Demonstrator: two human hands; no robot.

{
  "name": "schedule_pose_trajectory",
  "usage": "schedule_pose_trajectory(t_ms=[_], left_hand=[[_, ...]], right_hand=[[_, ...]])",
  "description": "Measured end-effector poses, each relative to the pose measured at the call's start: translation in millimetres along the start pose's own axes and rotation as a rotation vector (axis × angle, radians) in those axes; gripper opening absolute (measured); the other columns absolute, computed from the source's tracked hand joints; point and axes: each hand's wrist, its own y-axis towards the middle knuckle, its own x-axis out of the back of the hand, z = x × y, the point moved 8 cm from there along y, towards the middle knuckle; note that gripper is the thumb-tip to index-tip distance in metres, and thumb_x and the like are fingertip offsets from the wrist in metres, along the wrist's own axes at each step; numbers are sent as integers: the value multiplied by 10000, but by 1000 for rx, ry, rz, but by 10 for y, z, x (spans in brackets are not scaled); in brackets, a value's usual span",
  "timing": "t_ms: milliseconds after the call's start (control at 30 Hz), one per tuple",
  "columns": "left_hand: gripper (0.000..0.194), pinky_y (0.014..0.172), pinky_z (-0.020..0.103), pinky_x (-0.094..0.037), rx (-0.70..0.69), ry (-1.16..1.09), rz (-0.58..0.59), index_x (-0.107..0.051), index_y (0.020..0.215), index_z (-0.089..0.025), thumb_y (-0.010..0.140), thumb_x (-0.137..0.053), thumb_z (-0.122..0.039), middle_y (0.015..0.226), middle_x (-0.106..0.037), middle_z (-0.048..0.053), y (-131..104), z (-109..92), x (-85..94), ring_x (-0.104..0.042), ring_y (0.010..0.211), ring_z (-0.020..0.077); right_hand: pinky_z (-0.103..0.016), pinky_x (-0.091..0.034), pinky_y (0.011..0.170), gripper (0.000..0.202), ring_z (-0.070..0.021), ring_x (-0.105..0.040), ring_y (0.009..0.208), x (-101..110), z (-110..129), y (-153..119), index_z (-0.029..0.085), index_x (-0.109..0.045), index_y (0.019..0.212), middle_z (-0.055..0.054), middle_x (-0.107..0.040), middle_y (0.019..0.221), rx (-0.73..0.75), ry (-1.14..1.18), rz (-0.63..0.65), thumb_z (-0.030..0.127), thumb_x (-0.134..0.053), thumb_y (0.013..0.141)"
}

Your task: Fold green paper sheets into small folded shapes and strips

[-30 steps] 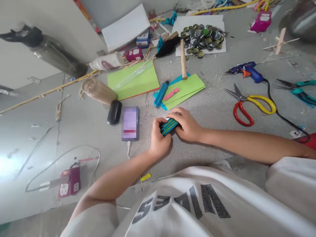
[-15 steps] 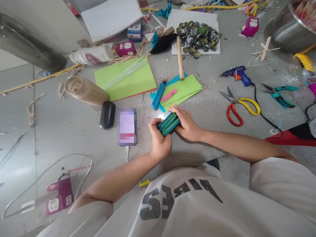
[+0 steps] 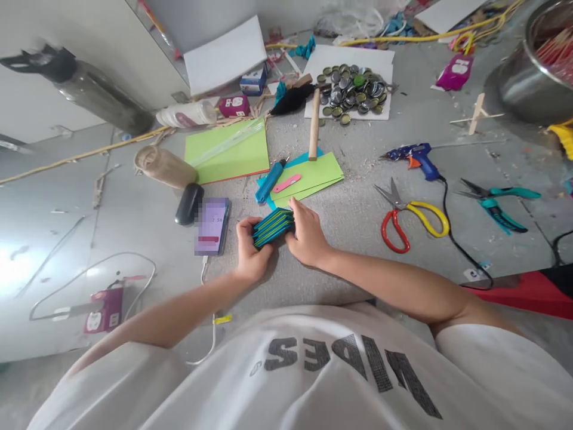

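Between my two hands is a folded stack of blue and green paper (image 3: 274,227), its layered edges facing up. My left hand (image 3: 251,252) grips its left end, fingers curled round it. At the right end my right hand (image 3: 308,234) holds it with fingers and thumb. Just beyond the hands lie green paper strips (image 3: 320,176) over blue paper, with a blue cutter (image 3: 271,181) and a small pink cutter (image 3: 287,183) on top. A phone (image 3: 212,227) with a cable lies left of my left hand.
Red-and-yellow scissors (image 3: 394,220), a blue glue gun (image 3: 414,156) and teal pliers (image 3: 495,203) lie right. Bottle caps (image 3: 351,89) and a wooden-handled tool (image 3: 314,125) are behind. Green sheets (image 3: 228,149), a brown roll (image 3: 163,167) and a black case (image 3: 189,203) are left.
The view has shifted, so the hands and stack appear further left. The stack's layers look more spread apart at the right end. Both hands still hold it.
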Motion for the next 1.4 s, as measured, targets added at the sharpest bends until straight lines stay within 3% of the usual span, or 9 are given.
schedule_pose_trajectory(t_ms=[167, 433, 567, 700, 767, 933, 1067, 1267, 1400], left_hand=[[700, 1045, 505, -679, 1, 40, -26, -564, 1409, -348, 741, -751, -256, 1348, -692, 86, -15, -49, 77, -743, 1253, 321], [719, 1043, 482, -692, 95, 38, -52, -573, 1368, -322, 683, -781, -251, 1279, -727, 76, -36, -98, 49, -765, 1220, 311], [619, 990, 456, -688, 115, 63, -51, -625, 1302, -294, 698, -751, -236, 1204, -743, 64, -32, -89, 29, -767, 1129, 297], [540, 929, 406, -675, 61, 41, -29, -633, 1228, -289, 704, -710, -182, 1145, -743, 45, -21, -101, -15, -762, 1043, 266], [546, 922, 380, -668, 23, 31, -20, -623, 1239, -291, 718, -689, -142, 1152, -742, 40, -18, -114, -37, -762, 1041, 250], [541, 884, 352, -653, -66, 21, 24, -635, 1273, -282, 769, -656, -86, 1142, -751, 28, -24, -198, -102, -761, 1005, 228], [393, 820, 335, -627, -156, 5, 63, -683, 1249, -276, 899, -705, -101, 1083, -778, 9, -12, -363, -119, -759, 915, 214], [242, 781, 305, -633, -542, 165, 182, -678, 1149, -273, 1032, -722, -66, 1031, -823, 4, -112, -868, -123, -812, 884, 198], [166, 735, 324, -599, -762, 276, 258, -690, 1136, -264, 1136, -747, -108, 992, -843, 24, -206, -1175, -144, -763, 811, 198]], right_hand=[[-717, -573, 1417, 626, -407, -789, 1559, 85, 5, -27, 182, -762, 1686, -222, -843, 1645, 40, 97, 25, 162, -460, 1137], [-651, -669, 1292, 363, -391, -844, 1429, 189, -32, -15, 249, -816, 1414, -182, -909, 1474, 37, 185, 0, 261, -544, 1174], [-641, -592, 1425, 599, -361, -733, 1655, 232, -84, -16, 240, -672, 1667, -188, -791, 1725, 86, 213, 20, 159, -545, 1087], [-742, -422, 1546, 1031, -402, -433, 1919, 116, -9, -75, 290, -246, 1995, -183, -453, 2043, 275, 177, 225, 167, -625, 1044], [-777, -446, 1505, 1047, -424, -463, 1894, 71, 5, -91, 289, -146, 2008, -219, -475, 2016, 305, 138, 233, 181, -616, 1079], [-667, -583, 1272, 435, -413, -737, 1490, 29, 70, -77, 222, -653, 1577, -224, -802, 1534, 282, 34, 190, 181, -533, 1160], [-560, -561, 1169, 297, -370, -756, 1338, 116, 132, -32, 226, -704, 1359, -187, -833, 1397, 241, -61, 262, 118, -530, 1144], [-488, -589, 1077, 362, -344, -785, 1276, 728, 419, -348, 236, -756, 1411, -163, -856, 1433, 482, -354, 320, 67, -563, 1156], [-567, -644, 1078, 215, -422, -832, 1255, 1763, 137, -741, 203, -802, 1341, -235, -868, 1392, 219, -657, -95, 344, -692, 1221]])
